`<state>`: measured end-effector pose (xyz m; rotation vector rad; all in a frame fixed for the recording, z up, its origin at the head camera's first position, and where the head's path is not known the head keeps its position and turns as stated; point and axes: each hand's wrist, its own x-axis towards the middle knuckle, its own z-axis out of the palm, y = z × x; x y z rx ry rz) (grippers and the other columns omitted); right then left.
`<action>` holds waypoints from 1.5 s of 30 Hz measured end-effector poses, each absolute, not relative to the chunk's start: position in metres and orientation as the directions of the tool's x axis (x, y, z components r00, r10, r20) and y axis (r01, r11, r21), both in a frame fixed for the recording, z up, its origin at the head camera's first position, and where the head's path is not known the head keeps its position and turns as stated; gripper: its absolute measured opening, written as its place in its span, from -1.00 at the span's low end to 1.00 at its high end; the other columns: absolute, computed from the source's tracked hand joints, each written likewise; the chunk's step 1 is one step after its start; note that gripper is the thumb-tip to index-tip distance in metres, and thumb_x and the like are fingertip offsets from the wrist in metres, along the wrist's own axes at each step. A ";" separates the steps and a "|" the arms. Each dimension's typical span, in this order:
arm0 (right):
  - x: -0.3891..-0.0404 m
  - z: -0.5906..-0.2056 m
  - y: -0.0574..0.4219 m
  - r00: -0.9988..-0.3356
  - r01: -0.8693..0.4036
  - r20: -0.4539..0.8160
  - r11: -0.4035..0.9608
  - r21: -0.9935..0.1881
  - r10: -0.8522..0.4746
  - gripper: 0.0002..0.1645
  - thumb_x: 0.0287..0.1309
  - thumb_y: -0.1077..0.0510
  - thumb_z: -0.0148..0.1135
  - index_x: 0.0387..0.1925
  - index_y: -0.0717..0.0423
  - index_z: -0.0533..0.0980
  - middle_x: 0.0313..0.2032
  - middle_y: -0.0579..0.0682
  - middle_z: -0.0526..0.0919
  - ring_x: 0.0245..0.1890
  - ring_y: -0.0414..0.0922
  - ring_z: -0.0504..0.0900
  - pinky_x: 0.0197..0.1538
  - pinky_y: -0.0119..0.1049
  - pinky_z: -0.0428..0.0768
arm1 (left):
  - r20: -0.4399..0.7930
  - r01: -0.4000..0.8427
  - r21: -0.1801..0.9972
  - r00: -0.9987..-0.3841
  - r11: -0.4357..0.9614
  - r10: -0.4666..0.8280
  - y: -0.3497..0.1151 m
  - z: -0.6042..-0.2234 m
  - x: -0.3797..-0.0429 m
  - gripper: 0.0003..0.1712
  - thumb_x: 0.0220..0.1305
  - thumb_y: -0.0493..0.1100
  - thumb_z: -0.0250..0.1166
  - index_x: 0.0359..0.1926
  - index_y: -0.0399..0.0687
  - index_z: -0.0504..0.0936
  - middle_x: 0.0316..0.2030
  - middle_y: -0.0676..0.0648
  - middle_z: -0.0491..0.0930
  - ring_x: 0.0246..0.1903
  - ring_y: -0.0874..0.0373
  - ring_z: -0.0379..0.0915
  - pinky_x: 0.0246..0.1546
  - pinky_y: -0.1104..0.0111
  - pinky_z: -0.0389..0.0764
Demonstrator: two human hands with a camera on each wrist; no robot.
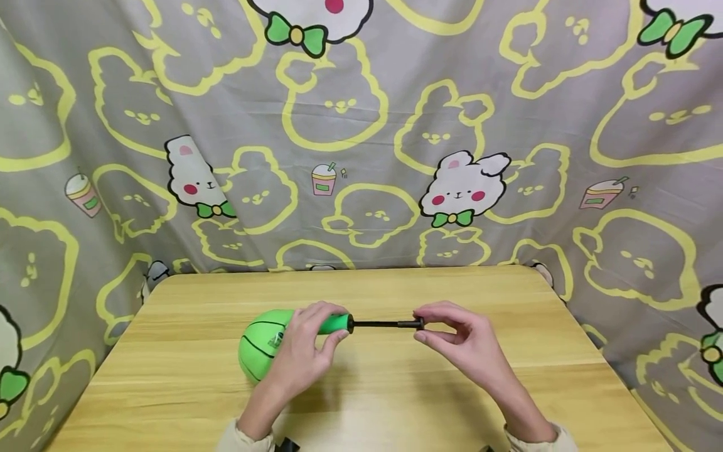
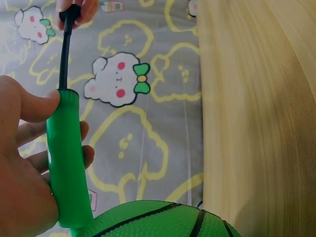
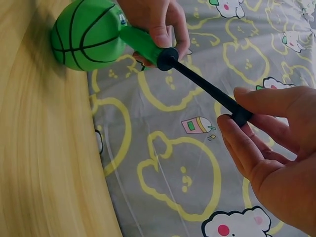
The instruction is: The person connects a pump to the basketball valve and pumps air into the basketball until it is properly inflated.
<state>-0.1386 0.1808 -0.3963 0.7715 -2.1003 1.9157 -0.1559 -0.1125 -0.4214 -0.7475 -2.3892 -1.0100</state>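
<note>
A green hand pump (image 2: 69,163) lies level between my two hands, its black rod drawn out of the barrel. My left hand (image 1: 307,345) grips the green barrel, thumb near its black collar. At the rod's far end, my right hand (image 1: 460,333) pinches the small black handle (image 3: 241,116) between thumb and fingers. A green ball (image 1: 261,345) with black basketball lines is at the barrel's other end, partly behind my left hand. In the right wrist view the barrel's tip meets the ball's side; the joint itself is small there.
The light wooden table (image 1: 186,402) spreads beneath my hands. Behind it and at both sides hangs a grey curtain (image 1: 361,169) printed with yellow outlines, white rabbits and pink cups.
</note>
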 end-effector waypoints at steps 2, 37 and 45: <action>-0.140 -0.396 0.177 -0.845 -0.497 0.476 0.026 -0.867 -0.244 -0.61 0.09 0.50 0.44 0.00 0.41 0.64 -0.05 0.32 0.68 -0.04 -0.05 0.72 -0.08 -0.13 0.69 | 0.575 0.621 0.510 -0.760 0.595 0.301 -0.115 -0.420 -0.156 -0.71 0.27 -0.13 0.46 0.00 0.06 0.67 -0.05 0.14 0.67 -0.03 0.24 0.57 0.01 0.16 0.43; -0.130 -0.432 0.132 -0.859 -0.476 0.468 -0.017 -0.880 -0.208 -0.65 0.07 0.42 0.48 -0.05 0.33 0.70 -0.14 0.14 0.72 -0.07 -0.04 0.72 -0.12 -0.12 0.70 | 0.638 0.699 0.419 -0.681 0.579 0.359 -0.080 -0.433 -0.141 -0.68 0.13 -0.21 0.53 -0.08 0.01 0.69 -0.16 0.14 0.65 -0.13 0.24 0.59 -0.07 0.24 0.45; -0.131 -0.428 0.132 -0.868 -0.448 0.435 0.001 -0.894 -0.239 -0.68 0.13 0.38 0.48 -0.06 0.20 0.69 -0.10 0.13 0.70 -0.03 0.01 0.71 -0.09 -0.13 0.69 | 0.589 0.683 0.477 -0.716 0.554 0.375 -0.087 -0.429 -0.143 -0.69 0.20 -0.14 0.52 -0.03 0.10 0.68 -0.12 0.19 0.64 -0.10 0.31 0.56 -0.06 0.22 0.44</action>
